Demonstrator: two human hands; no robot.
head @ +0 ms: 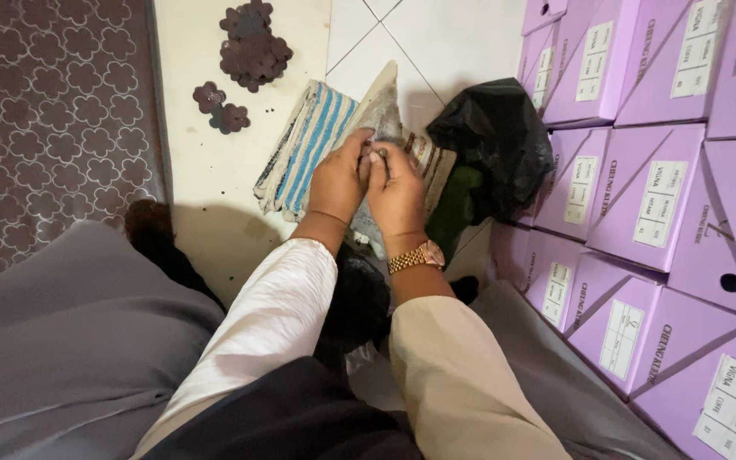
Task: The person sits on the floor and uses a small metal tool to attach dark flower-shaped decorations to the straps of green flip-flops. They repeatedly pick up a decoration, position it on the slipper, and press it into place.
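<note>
I see the left hand (338,181) and right hand (395,189) pressed together, fingertips pinched on a small grey-brown piece (382,115) (exact grip unclear). Beyond the fingers, a pile of flower-shaped cutouts (253,43) lies finished; this piece is only being worked.

The white tiled floor (436,38) carries a patterned brown mat (44,128) along its left edge and stacked lilac cardboard boxes (641,196) along its right. Between them lie two clusters of dark flower-shaped pieces (253,43), a blue-striped folded cloth (308,149) and a black plastic bag (491,136) touching the boxes.
</note>
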